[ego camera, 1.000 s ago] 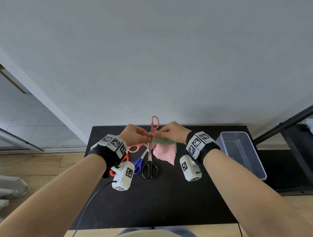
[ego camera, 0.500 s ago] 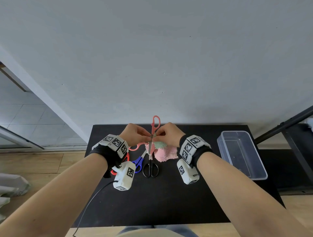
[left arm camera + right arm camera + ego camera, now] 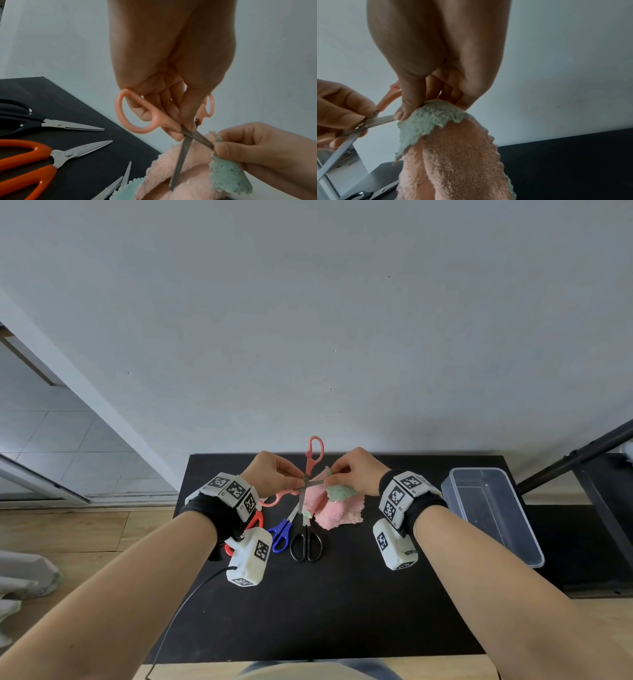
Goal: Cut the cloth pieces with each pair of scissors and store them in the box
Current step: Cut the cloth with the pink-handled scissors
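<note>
My left hand grips the pink scissors near their pivot, above the black table. The blades stand wide apart: one points down, the other reaches right to my right hand. That hand pinches a fluffy cloth, pink on one side and green on the other, against the blade tip. In the left wrist view, fingers curl round the pink scissors and the cloth hangs from the right hand. The right wrist view has the cloth draped below my thumb, with the blade at its left.
Black scissors, blue scissors and orange scissors lie on the table below my hands. A clear plastic box with nothing in it stands at the right edge. A wall runs close behind the table.
My right hand has gathered the cloth up off the table and brought it to the scissors; it now hangs bunched. Both hands stay close together near the table's far edge.
</note>
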`<state>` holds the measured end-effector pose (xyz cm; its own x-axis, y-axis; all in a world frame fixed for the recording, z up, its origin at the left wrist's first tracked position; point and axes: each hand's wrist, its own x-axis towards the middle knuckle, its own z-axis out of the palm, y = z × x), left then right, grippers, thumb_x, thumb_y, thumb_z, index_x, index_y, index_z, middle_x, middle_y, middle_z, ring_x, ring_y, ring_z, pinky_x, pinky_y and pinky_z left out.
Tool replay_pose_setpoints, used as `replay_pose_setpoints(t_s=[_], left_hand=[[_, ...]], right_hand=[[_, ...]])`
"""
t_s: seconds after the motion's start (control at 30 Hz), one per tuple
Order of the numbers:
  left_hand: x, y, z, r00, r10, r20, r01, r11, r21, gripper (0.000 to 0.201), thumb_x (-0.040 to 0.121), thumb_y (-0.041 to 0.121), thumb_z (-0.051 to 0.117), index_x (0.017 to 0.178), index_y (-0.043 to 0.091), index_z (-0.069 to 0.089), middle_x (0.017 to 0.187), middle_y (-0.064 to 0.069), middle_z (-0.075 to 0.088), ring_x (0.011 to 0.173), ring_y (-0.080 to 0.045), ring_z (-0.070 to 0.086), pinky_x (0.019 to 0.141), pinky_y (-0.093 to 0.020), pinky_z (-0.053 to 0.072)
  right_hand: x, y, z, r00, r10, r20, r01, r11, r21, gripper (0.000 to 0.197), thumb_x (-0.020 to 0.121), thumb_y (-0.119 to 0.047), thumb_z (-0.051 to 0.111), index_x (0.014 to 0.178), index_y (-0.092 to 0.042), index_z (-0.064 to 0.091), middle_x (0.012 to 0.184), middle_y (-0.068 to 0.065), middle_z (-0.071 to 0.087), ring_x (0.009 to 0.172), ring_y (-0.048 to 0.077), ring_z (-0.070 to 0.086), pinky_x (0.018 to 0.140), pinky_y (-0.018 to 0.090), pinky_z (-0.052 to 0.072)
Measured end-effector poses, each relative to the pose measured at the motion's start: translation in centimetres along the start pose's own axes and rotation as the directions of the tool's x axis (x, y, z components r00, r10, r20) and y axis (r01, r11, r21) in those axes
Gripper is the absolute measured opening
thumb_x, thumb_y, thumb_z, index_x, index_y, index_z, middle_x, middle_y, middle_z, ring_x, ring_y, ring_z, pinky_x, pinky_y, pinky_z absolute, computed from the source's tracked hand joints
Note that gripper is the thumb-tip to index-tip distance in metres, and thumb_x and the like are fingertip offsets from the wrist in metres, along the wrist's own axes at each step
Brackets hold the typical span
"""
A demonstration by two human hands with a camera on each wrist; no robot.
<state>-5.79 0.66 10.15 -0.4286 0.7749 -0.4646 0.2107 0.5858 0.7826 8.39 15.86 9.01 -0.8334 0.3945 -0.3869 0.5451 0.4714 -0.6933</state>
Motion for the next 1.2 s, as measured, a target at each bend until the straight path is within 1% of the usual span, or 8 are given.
replay_pose_setpoints(t_s=[0.13,0.3,0.53,0.63,0.7,0.8,0.97,1.2], left_hand=[[-0.1,-1.4,-0.4,0.998,-0.038,-0.043,0.038,0.999,0.001,0.007,0.080,0.009,0.071,0.078,0.015,0.074,0.071,-0.006,0.073,0.060,-0.005,0.061,0.060,-0.014,0.047],[0.3,-1.1,0.3,0.999,-0.021,-0.027,0.020,0.999,-0.044,0.009,0.080,0.007,0.072,0.088,0.006,0.074,0.076,-0.008,0.073,0.062,-0.003,0.065,0.059,-0.007,0.048],[0.8,-0.5,0.4,1.000,0.002,0.006,-0.002,0.997,-0.073,0.012,0.078,0.007,0.074,0.089,0.004,0.074,0.084,-0.010,0.074,0.076,-0.014,0.070,0.066,-0.011,0.053],[0.8,-0.4,0.2,1.000,0.009,0.025,-0.008,0.999,-0.039,0.010,0.079,0.007,0.073,0.089,0.006,0.075,0.084,-0.009,0.074,0.077,-0.013,0.069,0.067,-0.009,0.052],[0.8,-0.2,0.2,0.999,0.020,0.033,-0.019,1.000,-0.013,0.009,0.079,0.009,0.073,0.088,0.009,0.075,0.083,-0.008,0.075,0.076,-0.010,0.068,0.068,-0.009,0.051],[0.8,0.2,0.2,0.999,0.040,0.033,-0.040,0.999,-0.011,0.009,0.078,0.008,0.074,0.087,0.008,0.075,0.083,-0.010,0.074,0.069,-0.005,0.067,0.064,-0.008,0.050],[0.8,0.6,0.5,0.997,0.073,0.003,-0.073,0.996,-0.044,0.012,0.078,0.002,0.072,0.090,0.001,0.074,0.081,-0.014,0.073,0.066,-0.008,0.068,0.063,-0.009,0.051],[0.8,0.6,0.4,0.998,0.063,0.011,-0.063,0.998,-0.016,0.010,0.080,0.004,0.071,0.090,0.003,0.073,0.080,-0.010,0.073,0.062,-0.005,0.067,0.067,-0.011,0.053]], right_hand=[[-0.2,1.5,-1.4,0.993,0.043,-0.110,-0.037,0.998,0.058,0.021,0.085,-0.021,0.069,0.088,-0.001,0.074,0.076,0.008,0.062,0.064,0.013,0.049,0.059,0.019,0.039],[-0.1,0.2,-0.5,0.989,0.046,-0.138,0.003,0.942,0.337,0.022,0.084,-0.025,0.071,0.098,-0.009,0.075,0.082,-0.003,0.070,0.071,0.003,0.060,0.062,0.008,0.045],[0.2,-0.3,1.2,0.995,0.095,0.035,-0.101,0.874,0.475,0.018,0.087,-0.028,0.066,0.084,-0.012,0.073,0.081,0.001,0.069,0.074,0.009,0.063,0.073,0.020,0.050],[0.3,-0.4,1.1,0.991,0.087,0.103,-0.121,0.910,0.396,0.017,0.087,-0.023,0.066,0.095,-0.009,0.072,0.084,-0.004,0.068,0.076,0.006,0.062,0.068,0.013,0.048],[0.5,-0.5,0.9,0.992,0.066,0.107,-0.096,0.947,0.308,0.022,0.085,-0.019,0.069,0.103,-0.008,0.072,0.091,-0.004,0.068,0.085,0.008,0.063,0.077,0.017,0.050],[0.6,-0.7,0.7,0.994,0.070,0.082,-0.089,0.960,0.264,0.022,0.079,-0.017,0.075,0.100,-0.010,0.074,0.097,-0.002,0.069,0.090,0.012,0.062,0.090,0.028,0.051],[0.8,-0.9,0.8,0.999,0.033,0.034,-0.040,0.979,0.202,0.018,0.080,-0.018,0.074,0.095,-0.008,0.074,0.100,0.005,0.070,0.084,0.011,0.061,0.084,0.028,0.050],[1.0,-0.7,1.2,0.999,-0.028,0.027,0.026,0.997,0.066,0.020,0.085,-0.021,0.069,0.101,-0.008,0.072,0.111,0.003,0.067,0.092,0.012,0.059,0.087,0.025,0.047]])
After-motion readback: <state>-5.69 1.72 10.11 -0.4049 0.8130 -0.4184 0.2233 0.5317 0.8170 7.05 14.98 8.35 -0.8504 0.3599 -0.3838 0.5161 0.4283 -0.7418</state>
